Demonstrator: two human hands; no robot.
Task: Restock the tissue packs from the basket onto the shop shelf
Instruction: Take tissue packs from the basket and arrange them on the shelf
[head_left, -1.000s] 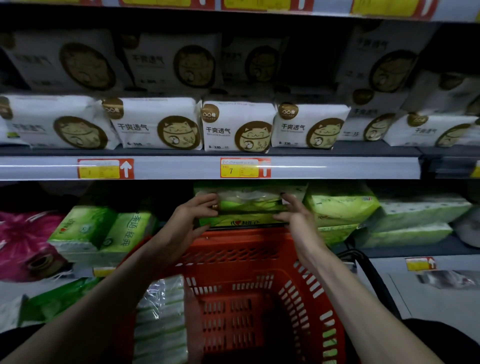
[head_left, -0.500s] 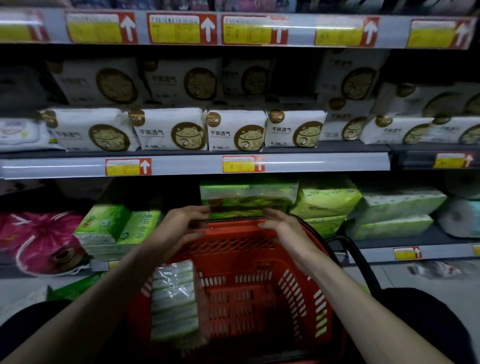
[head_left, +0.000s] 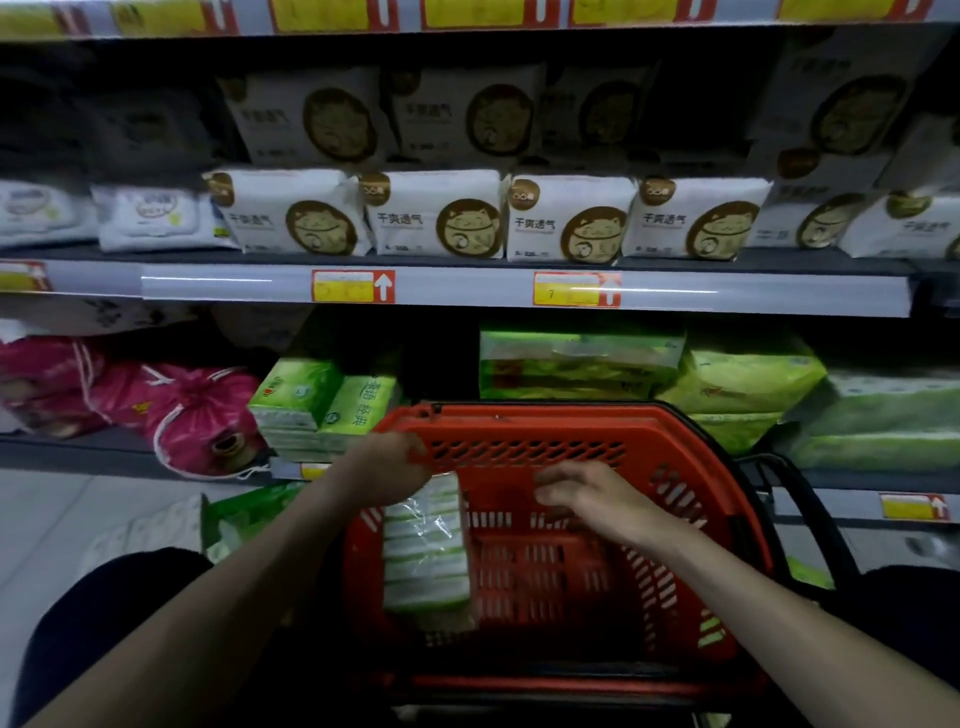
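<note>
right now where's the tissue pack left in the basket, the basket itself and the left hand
tissue pack (head_left: 426, 551): head view, middle of its clear-wrapped face
basket (head_left: 524, 415): head view, far red rim
left hand (head_left: 387, 467): head view, back of the hand at the pack's top

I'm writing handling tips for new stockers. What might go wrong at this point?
The left hand grips only the top end of the tissue pack through loose film, so it may slip or tear. The right hand is free, and the basket rim could snag the pack.
</note>
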